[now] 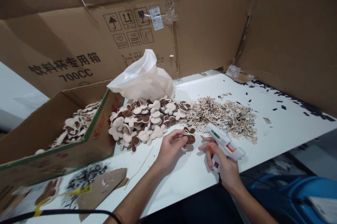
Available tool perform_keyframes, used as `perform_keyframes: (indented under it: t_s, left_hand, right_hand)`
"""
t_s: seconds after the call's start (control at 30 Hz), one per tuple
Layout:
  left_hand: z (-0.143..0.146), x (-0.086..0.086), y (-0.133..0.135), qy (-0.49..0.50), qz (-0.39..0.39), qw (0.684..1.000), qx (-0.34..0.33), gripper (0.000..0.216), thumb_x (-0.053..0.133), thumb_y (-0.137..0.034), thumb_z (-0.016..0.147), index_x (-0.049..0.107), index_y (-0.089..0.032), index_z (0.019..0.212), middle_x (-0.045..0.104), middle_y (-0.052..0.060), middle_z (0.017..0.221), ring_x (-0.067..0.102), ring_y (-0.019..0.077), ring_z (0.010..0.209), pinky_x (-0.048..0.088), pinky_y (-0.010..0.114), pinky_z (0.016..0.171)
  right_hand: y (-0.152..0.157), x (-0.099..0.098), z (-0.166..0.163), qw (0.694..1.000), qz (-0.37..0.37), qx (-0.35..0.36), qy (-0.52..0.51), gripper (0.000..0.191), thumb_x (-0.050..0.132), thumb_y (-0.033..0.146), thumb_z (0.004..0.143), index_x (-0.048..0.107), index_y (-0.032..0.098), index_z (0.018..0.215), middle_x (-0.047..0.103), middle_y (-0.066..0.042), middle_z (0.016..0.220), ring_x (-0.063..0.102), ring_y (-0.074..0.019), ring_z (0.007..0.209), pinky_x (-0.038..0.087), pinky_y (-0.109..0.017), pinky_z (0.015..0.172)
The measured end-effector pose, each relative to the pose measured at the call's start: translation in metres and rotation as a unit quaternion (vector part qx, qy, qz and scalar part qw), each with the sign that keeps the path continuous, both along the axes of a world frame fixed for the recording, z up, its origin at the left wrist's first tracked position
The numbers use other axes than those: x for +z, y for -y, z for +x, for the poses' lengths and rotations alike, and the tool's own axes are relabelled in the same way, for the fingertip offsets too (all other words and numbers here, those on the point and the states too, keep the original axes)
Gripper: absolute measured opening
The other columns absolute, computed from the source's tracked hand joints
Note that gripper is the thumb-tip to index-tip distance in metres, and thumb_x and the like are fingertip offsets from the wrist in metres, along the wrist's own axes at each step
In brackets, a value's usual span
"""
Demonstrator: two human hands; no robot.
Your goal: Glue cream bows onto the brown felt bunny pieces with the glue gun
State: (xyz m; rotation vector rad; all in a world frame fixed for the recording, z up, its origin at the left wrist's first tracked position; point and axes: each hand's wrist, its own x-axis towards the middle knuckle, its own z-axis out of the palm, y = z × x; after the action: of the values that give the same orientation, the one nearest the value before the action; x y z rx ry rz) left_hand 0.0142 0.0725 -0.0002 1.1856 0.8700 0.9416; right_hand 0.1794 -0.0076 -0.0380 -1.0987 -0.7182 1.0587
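My left hand (173,145) pinches a brown felt bunny-shaped piece (191,138) with a cream cord bow lying on it, just above the white tabletop. A white hot glue gun (223,141) with an orange trigger is gripped in my right hand (223,168), its nozzle pointing toward the felt piece, a small gap apart. Behind my left hand lies a heap of cream and brown bunny-shaped felt pieces (147,120). Behind the glue gun spreads a pile of small cream cord pieces (226,113).
At left stands an open cardboard box (102,126) holding more felt pieces. A white plastic bag (147,80) rests against the cardboard wall (210,27). Black bits (283,107) scatter along the right edge. Cardboard scrap (105,189) and a black cable (68,212) lie front left.
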Motion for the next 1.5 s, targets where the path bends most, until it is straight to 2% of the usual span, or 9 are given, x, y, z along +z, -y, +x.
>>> perform_keyframes:
  t_s: [0.13,0.3,0.8,0.87,0.93,1.03,1.17,1.3,1.5]
  left_hand:
    - [0.0,0.001,0.005,-0.011,-0.003,0.996,-0.086,0.031,0.08,-0.04,0.084,0.076,-0.015,0.102,0.071,0.008,0.084,0.063,0.016,0.072,0.049,0.028,0.068]
    - [-0.001,0.001,0.007,-0.017,-0.009,0.992,-0.128,0.041,0.082,-0.043,0.081,0.074,-0.015,0.11,0.07,0.007,0.082,0.063,0.0147,0.07,0.05,0.028,0.07]
    - [-0.007,0.003,0.002,-0.043,0.002,0.985,-0.166,0.035,0.081,-0.04,0.083,0.069,-0.017,0.106,0.071,0.007,0.092,0.06,0.0117,0.069,0.048,0.024,0.065]
    - [-0.008,0.004,0.0,-0.049,0.021,0.987,-0.152,0.03,0.074,-0.039,0.088,0.068,-0.017,0.107,0.071,0.008,0.095,0.061,0.0129,0.071,0.047,0.025,0.066]
    - [-0.009,0.003,-0.003,-0.099,0.068,0.988,-0.094,0.022,0.067,-0.036,0.093,0.066,-0.018,0.104,0.071,0.006,0.09,0.06,0.014,0.071,0.046,0.026,0.065]
    - [-0.01,-0.003,-0.007,-0.255,0.208,0.944,0.007,0.012,0.061,-0.03,0.095,0.066,-0.02,0.097,0.065,0.002,0.077,0.055,0.0151,0.068,0.042,0.028,0.065]
    - [-0.013,-0.008,-0.01,-0.371,0.353,0.859,0.012,0.012,0.058,-0.02,0.094,0.066,-0.022,0.101,0.066,0.003,0.093,0.059,0.0188,0.081,0.045,0.032,0.075]
    - [-0.013,-0.01,-0.01,-0.396,0.384,0.834,-0.001,0.016,0.055,-0.017,0.095,0.065,-0.024,0.106,0.067,0.005,0.106,0.061,0.0225,0.1,0.047,0.035,0.083]
    - [-0.014,-0.01,-0.011,-0.428,0.405,0.808,0.013,0.019,0.056,-0.018,0.096,0.064,-0.024,0.112,0.065,0.006,0.109,0.06,0.0242,0.106,0.05,0.038,0.087]
  right_hand:
    - [-0.004,0.0,0.003,0.999,-0.007,-0.019,-0.025,0.041,0.065,0.053,0.093,0.063,0.018,0.115,0.071,-0.003,0.075,0.049,-0.012,0.042,0.041,-0.027,0.041]
    - [-0.005,-0.001,0.003,1.0,-0.01,-0.02,0.016,0.036,0.07,0.052,0.09,0.067,0.018,0.1,0.055,0.004,0.046,0.052,-0.0153,0.042,0.044,-0.026,0.046]
    - [-0.006,0.002,-0.001,0.997,-0.041,-0.056,0.021,0.04,0.076,0.058,0.083,0.067,0.019,0.086,0.056,0.004,0.042,0.051,-0.0153,0.039,0.041,-0.026,0.045]
    - [-0.006,0.005,-0.001,0.996,-0.042,-0.071,0.021,0.043,0.075,0.061,0.083,0.067,0.019,0.086,0.057,0.003,0.042,0.051,-0.0151,0.039,0.042,-0.026,0.045]
    - [-0.006,0.007,-0.001,0.995,-0.043,-0.084,0.016,0.043,0.075,0.061,0.083,0.066,0.019,0.086,0.057,0.004,0.043,0.05,-0.0146,0.039,0.042,-0.026,0.046]
    - [-0.006,0.009,-0.002,0.995,-0.043,-0.093,0.007,0.041,0.078,0.058,0.082,0.066,0.02,0.088,0.057,0.004,0.043,0.049,-0.0135,0.04,0.04,-0.024,0.046]
    - [-0.006,0.009,-0.002,0.995,-0.041,-0.091,0.007,0.042,0.076,0.06,0.083,0.065,0.019,0.088,0.057,0.004,0.043,0.049,-0.0136,0.041,0.04,-0.025,0.047]
    - [-0.006,0.01,-0.003,0.995,-0.042,-0.092,0.005,0.042,0.075,0.06,0.083,0.065,0.019,0.087,0.057,0.004,0.043,0.049,-0.0136,0.04,0.04,-0.025,0.047]
    - [-0.006,0.007,-0.002,0.995,-0.035,-0.088,-0.007,0.042,0.076,0.059,0.083,0.067,0.018,0.09,0.057,0.004,0.044,0.048,-0.0129,0.038,0.039,-0.024,0.044]
